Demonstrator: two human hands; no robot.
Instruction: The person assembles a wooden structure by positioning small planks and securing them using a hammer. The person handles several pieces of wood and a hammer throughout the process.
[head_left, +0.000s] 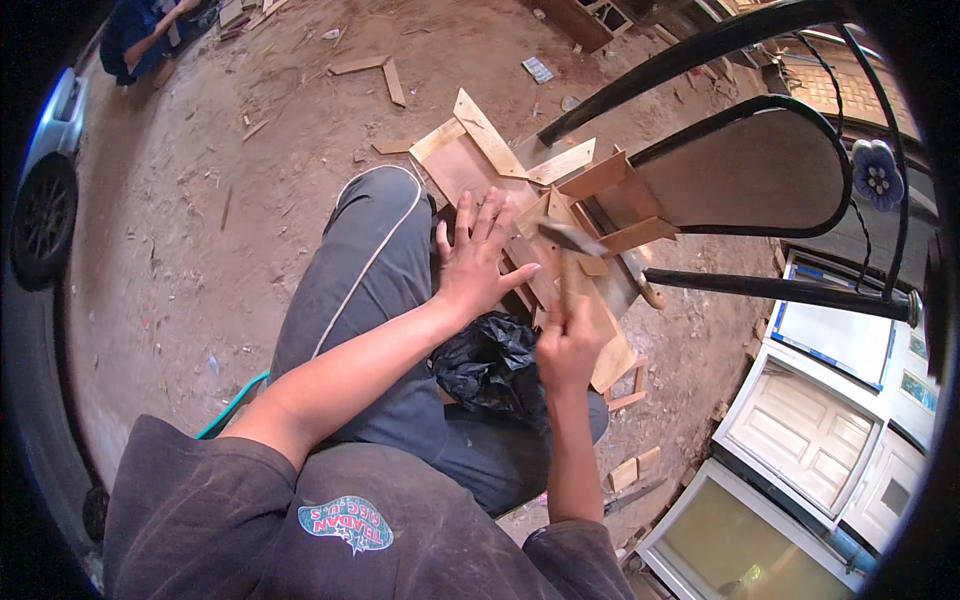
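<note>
My left hand [478,262] lies with its fingers spread on brown wooden boards in front of my knees. In my right hand [570,345], closed around the handle, is a hammer [570,238]; its head is slightly blurred above the wood. Just beyond my left fingers is a flat brown panel [462,172] with a pale angled wood strip [485,130] along its far edge. Right of the hammer sits a small open wooden frame [636,236]. A curved wooden handle [652,296] pokes out beside it. Between my forearms rests a crumpled black plastic bag [488,362].
A black metal chair with a brown padded back [750,170] stands at the right. Beyond it are white panelled cabinet doors [800,412]. A car wheel [45,220] is at far left, another person [135,40] at top left. Wood scraps [375,70] litter the dirt floor.
</note>
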